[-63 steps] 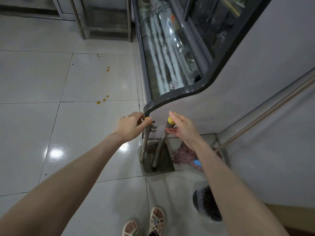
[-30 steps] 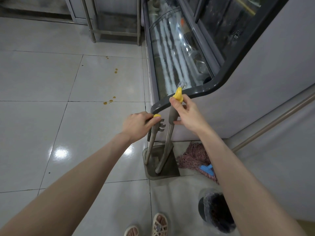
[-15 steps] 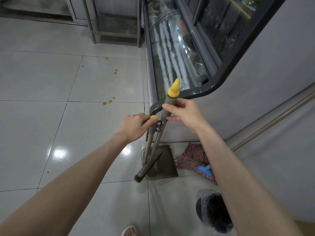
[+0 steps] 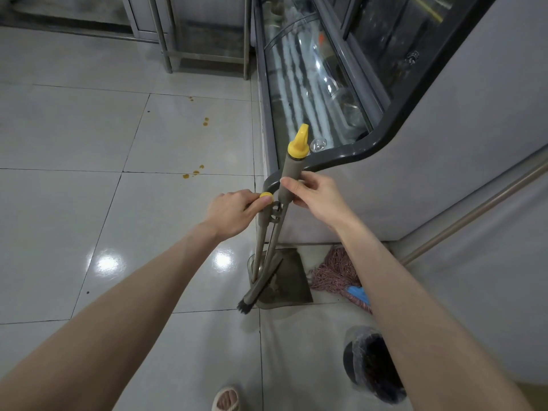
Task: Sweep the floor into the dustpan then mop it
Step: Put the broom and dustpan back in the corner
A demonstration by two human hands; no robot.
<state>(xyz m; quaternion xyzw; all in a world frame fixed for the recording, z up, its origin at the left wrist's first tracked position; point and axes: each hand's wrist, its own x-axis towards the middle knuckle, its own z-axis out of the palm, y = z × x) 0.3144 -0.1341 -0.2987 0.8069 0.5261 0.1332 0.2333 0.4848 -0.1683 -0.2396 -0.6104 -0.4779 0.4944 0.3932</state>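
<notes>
Fingers of the right hand (image 4: 318, 198) wrap the broom (image 4: 292, 167) below its yellow cap, bristles at the lip of the dustpan (image 4: 289, 280), which sits on the floor (image 4: 148, 232) beside the mop (image 4: 336, 272), its handle gripped by fingers of the left hand (image 4: 231, 213).

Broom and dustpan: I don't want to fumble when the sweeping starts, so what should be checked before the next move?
1. The right hand grips the broom handle: ok.
2. The left hand grips the dustpan handle: ok.
3. Broom free of the clip on that handle: cannot tell.
4. Broom head clear of the dustpan: not ok, it hangs over the pan.
5. The orange spots in view on the tiles: ok.
6. The mop beside the dustpan for later: ok.
</notes>
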